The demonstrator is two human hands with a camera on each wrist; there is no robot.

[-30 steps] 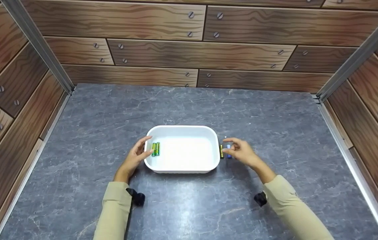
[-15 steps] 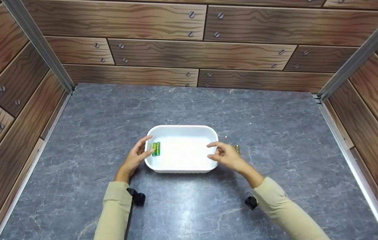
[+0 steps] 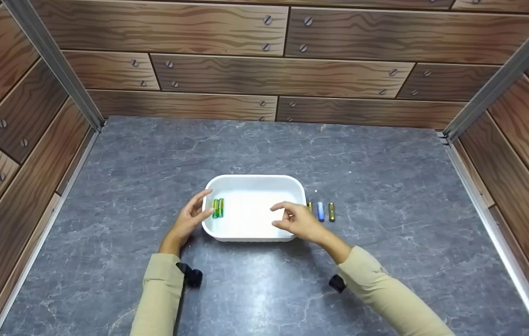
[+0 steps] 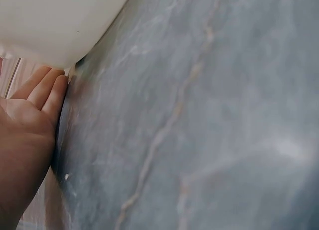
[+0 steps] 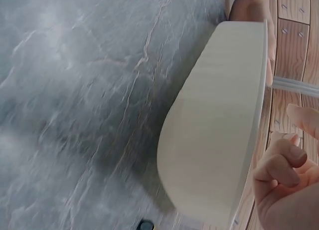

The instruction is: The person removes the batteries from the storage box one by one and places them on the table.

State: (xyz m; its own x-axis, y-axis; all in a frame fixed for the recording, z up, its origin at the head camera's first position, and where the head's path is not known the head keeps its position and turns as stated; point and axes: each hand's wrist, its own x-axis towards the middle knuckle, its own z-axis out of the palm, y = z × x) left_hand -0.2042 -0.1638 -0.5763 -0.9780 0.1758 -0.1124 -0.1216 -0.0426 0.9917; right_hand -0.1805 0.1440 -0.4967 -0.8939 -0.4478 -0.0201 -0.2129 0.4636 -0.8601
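A white tub [image 3: 255, 235] stands on the grey marbled table. My left hand [image 3: 187, 221] holds its left end, thumb and forefinger reaching over the rim; in the left wrist view, other fingers [image 4: 42, 93] lie at the outside of the tub. Two green-yellow batteries [image 3: 218, 208] lie side by side inside, near that hand. My right hand [image 3: 302, 223] hovers over the tub's right half, thumb and forefinger apart with nothing visible between them. Its ring-side fingers [image 5: 279, 170] are bent in the right wrist view.
Outside the tub's right wall lie a blue battery [image 3: 321, 211], a dark gold battery [image 3: 331, 211] and a yellow-black battery [image 3: 309, 206], partly hidden by the right hand. Wood-patterned panels [image 3: 227, 74] enclose the table at the back and sides.
My right hand has moved left from above the batteries at the right to over the tub, uncovering the blue and gold batteries. The left hand and the tub have stayed put.
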